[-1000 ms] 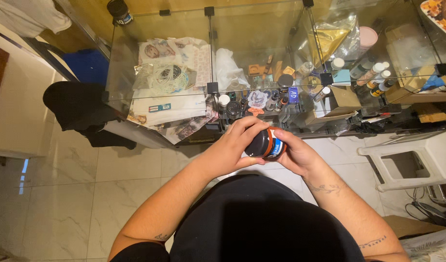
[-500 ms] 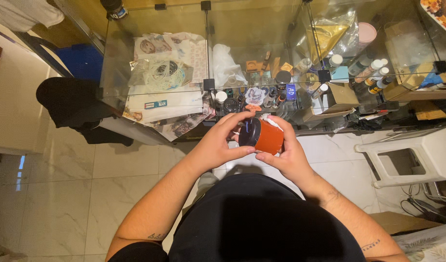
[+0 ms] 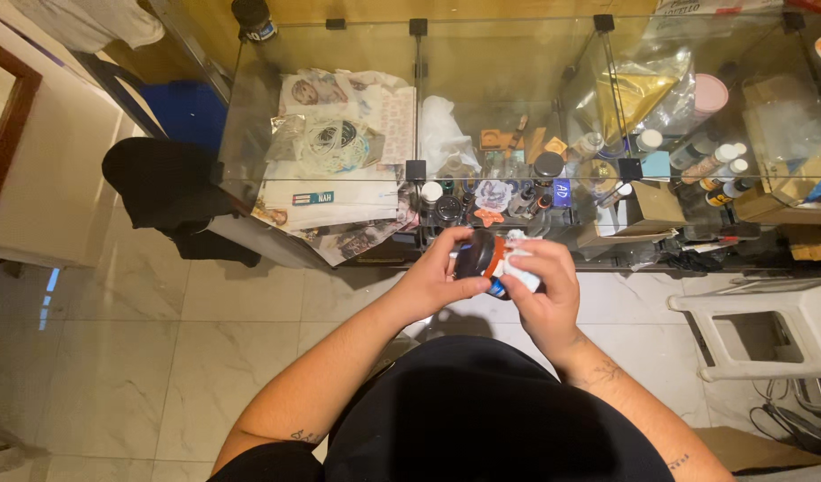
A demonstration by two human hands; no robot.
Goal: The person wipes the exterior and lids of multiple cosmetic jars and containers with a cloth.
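My left hand [image 3: 437,281] grips a small jar [image 3: 482,257] with a dark lid and an orange-red label, held sideways in front of the glass cabinet. My right hand [image 3: 543,286] presses a crumpled white cloth [image 3: 520,261] against the jar's side. Both hands meet at chest height above the marble floor, just in front of the cabinet's middle shelf of small bottles [image 3: 482,198].
A glass display cabinet [image 3: 410,98] spans the top, holding papers [image 3: 335,161], several bottles and jars, boxes and gold foil [image 3: 629,89]. A black bag [image 3: 156,187] lies at the left, a white plastic stool [image 3: 767,330] at the right, cables beneath it.
The jar has been turned in my hands, from showing its orange label to lying sideways with the dark lid leftward. The white cloth now covers its right side. The view shifted slightly.
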